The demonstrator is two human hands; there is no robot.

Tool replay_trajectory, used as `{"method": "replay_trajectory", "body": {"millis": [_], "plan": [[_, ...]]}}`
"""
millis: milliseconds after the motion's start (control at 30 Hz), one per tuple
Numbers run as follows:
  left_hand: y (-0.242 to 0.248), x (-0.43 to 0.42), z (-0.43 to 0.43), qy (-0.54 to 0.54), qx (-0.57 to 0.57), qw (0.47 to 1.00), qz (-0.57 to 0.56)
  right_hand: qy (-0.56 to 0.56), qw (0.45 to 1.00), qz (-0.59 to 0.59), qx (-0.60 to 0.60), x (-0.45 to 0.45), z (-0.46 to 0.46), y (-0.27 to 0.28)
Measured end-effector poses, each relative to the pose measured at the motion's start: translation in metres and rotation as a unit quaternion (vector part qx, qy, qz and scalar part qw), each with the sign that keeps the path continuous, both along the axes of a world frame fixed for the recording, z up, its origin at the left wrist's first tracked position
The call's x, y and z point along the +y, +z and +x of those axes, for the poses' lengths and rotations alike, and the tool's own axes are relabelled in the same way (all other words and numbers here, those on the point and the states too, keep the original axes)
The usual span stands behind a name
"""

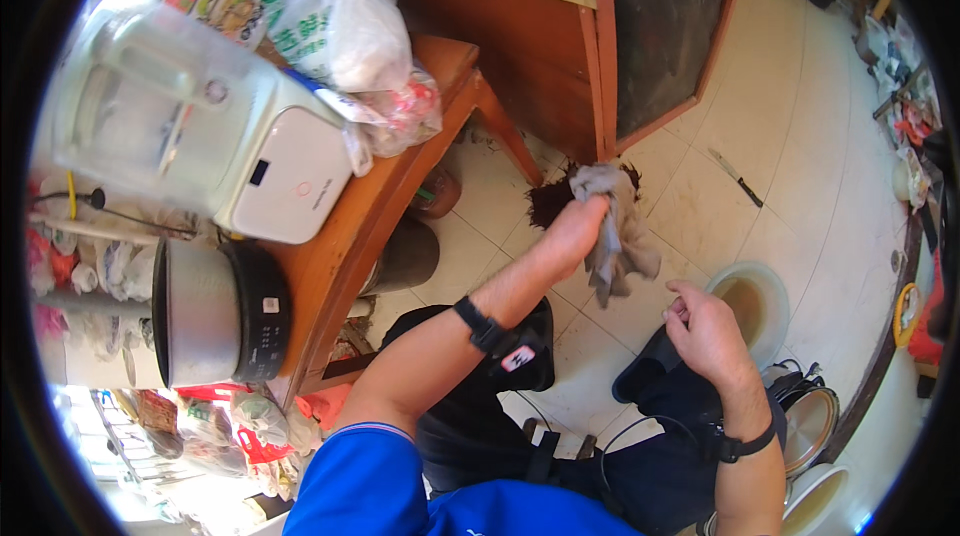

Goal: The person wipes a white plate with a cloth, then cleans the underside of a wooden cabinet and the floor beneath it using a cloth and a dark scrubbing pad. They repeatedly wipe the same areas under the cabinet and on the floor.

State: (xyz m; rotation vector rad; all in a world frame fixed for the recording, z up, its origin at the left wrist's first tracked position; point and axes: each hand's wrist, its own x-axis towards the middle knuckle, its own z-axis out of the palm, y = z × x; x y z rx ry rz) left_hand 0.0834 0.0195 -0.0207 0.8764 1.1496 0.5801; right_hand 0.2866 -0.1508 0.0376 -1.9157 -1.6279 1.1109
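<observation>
My left hand (583, 230) grips a crumpled grey cloth (616, 224) at the bottom corner of a reddish-brown wooden cabinet (517, 63). The cloth's loose end hangs towards me over the tiled floor (480, 236). Under and beside the cloth lies a dark brown, ragged-edged mass (551, 197); what it is made of cannot be told. My right hand (705, 326) hovers over my knee with fingers part curled and nothing visible in it. Just beyond it stands a pale basin (780, 311) of brownish water. The cabinet's dark-panelled door (671, 48) stands ajar.
A knife (739, 179) with a black handle lies on the floor to the right. On the left, a wooden table (352, 251) carries a rice cooker (217, 311), a white-lidded clear container (202, 108) and plastic bags (345, 25). Metal pots (810, 423) stand by my right leg.
</observation>
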Motion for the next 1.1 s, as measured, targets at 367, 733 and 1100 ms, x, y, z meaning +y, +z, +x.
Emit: {"method": "replay_trajectory", "body": {"millis": [367,733,1100], "plan": [[0.041,-0.096,-0.015,-0.082,-0.084,0.993,-0.012,-0.065,0.904,-0.044,0.42,-0.016,-0.046,-0.025],[0.059,-0.062,-0.055,-0.09,0.007,0.898,0.431,-0.204,0.805,0.022,0.556,0.05,-0.11,0.009],[0.088,-0.063,-0.141,-0.133,0.322,0.847,0.401,-0.168,0.903,0.138,0.371,0.219,-0.149,0.018]]}}
